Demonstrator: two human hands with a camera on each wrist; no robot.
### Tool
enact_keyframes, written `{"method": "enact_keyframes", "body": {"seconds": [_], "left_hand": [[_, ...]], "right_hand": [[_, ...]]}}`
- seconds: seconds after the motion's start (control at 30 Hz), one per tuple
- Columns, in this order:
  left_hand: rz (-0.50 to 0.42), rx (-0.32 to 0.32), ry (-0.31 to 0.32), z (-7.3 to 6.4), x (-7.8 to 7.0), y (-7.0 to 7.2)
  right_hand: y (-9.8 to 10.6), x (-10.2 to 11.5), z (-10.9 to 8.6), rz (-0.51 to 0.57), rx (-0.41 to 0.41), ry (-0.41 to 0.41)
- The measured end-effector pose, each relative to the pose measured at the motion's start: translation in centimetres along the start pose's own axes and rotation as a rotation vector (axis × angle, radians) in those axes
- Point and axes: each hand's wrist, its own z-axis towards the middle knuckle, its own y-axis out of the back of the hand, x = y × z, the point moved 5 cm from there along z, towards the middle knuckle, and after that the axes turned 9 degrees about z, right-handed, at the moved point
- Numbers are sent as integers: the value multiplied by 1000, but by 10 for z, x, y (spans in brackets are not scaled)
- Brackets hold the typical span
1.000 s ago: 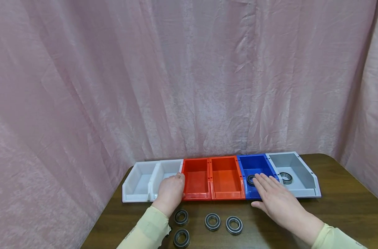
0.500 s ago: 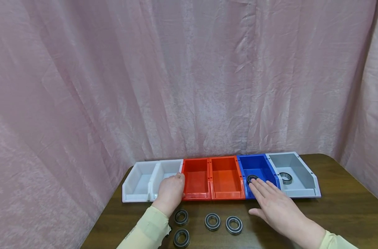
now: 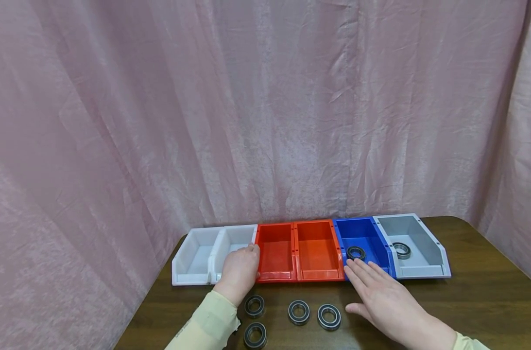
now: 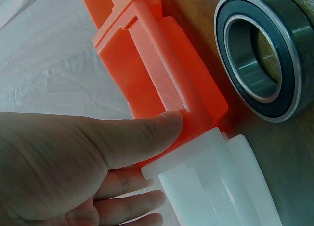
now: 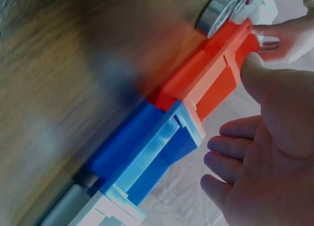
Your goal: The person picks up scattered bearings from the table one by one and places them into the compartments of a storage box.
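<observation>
My left hand point(image 3: 240, 268) is at the seam between the second white bin point(image 4: 201, 186) and the first red bin point(image 3: 276, 248). Its thumb presses the red bin's front edge in the left wrist view, while the other fingers reach over on the white side, gripping the walls between them. Flat and palm down, my right hand point(image 3: 385, 299) has its fingertips over the front lip of the blue bin point(image 5: 152, 157). Just beyond those fingertips a ball bearing point(image 3: 356, 253) lies inside the blue bin. A second bearing point(image 3: 402, 250) lies in the grey bin point(image 3: 424, 243).
Two bearings, one point(image 3: 299, 312) beside another point(image 3: 329, 317), lie on the wooden table point(image 3: 479, 311) before the bins. Near my left sleeve are a bearing point(image 3: 254, 306) and a nearer one point(image 3: 255, 335). An orange-red bin point(image 3: 318, 248) adjoins the blue one. A pink curtain point(image 3: 265, 107) hangs behind.
My right hand has drawn back toward me, from over the blue bin to its front lip, uncovering the bearing inside. My left hand has stayed put.
</observation>
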Motion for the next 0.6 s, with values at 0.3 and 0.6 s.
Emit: {"method": "enact_keyframes", "body": {"seconds": [0.3, 0.6], "left_hand": [[1, -1, 4, 1, 0, -1], [5, -11, -2, 0, 0, -1]], "right_hand": [[-12, 3, 2, 150, 198, -78], [-18, 8, 3, 187, 258, -85]]}}
